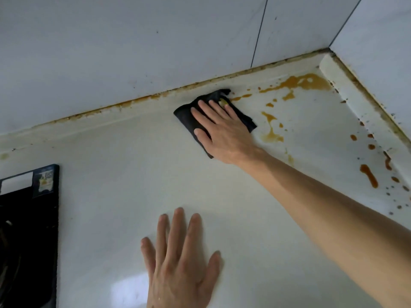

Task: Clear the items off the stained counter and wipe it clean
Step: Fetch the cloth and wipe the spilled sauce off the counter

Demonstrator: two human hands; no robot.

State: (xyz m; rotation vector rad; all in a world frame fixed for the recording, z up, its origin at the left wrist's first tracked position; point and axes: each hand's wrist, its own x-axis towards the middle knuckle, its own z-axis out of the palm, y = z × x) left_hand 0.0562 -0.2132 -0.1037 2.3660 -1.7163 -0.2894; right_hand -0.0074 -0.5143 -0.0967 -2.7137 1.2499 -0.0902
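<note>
cream laminate counter, glossy, likely slick, amber stains pooled toward two o'clock. black stove at nine o'clock. left hand flat at six o'clock, fingers straight, holding nothing. right hand spread flat, pressing dark cloth near twelve o'clock; soft, light, best held under the palm.

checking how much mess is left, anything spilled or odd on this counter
Yes. Orange-brown sauce stains pool and splatter across the counter toward the back right corner, right of the dark cloth under the right hand. Brown grime also lines the wall joint.
</note>
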